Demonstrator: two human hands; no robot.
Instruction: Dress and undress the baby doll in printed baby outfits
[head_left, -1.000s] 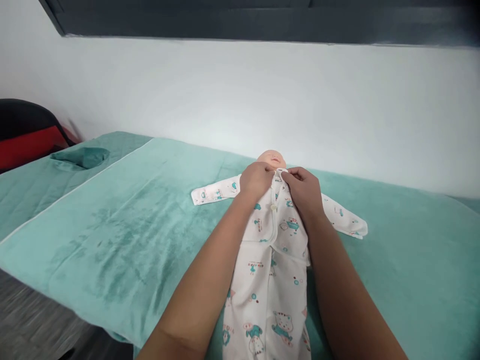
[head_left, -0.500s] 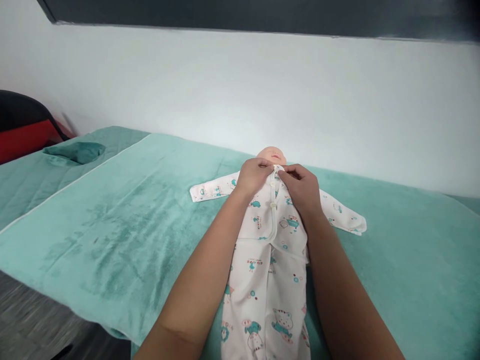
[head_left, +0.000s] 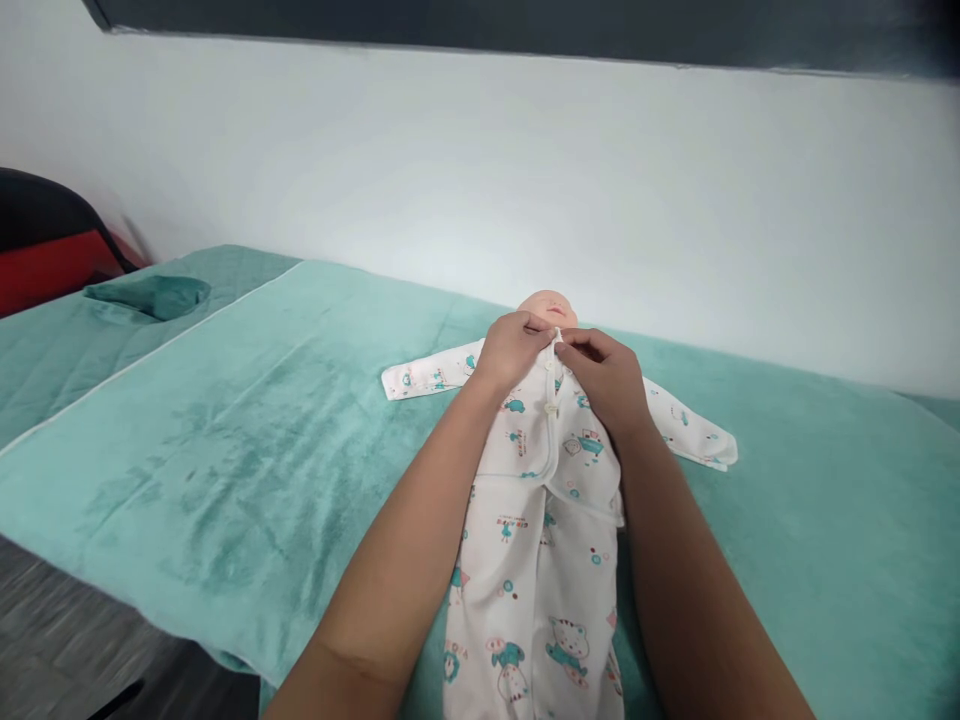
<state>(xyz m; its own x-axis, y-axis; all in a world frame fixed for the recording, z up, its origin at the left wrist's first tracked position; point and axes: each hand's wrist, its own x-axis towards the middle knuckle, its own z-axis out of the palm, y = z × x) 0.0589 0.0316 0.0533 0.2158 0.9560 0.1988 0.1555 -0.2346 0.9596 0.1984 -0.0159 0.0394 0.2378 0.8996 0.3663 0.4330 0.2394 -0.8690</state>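
On the green bed [head_left: 262,440], the left hand [head_left: 514,350] and right hand [head_left: 606,378] pinch the printed jacket's collar [head_left: 559,336], partly hiding the doll [head_left: 550,305]. Beside the bed's left end sits something black and red [head_left: 56,268].

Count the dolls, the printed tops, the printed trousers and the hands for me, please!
Doll: 1
Printed top: 1
Printed trousers: 1
Hands, left hand and right hand: 2
Total: 5

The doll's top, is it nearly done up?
The top looks on the doll, sleeves spread, front edges together lower down. The left hand and right hand are pinching at the collar. Fastening that is probably left, but fingers partly hide it.
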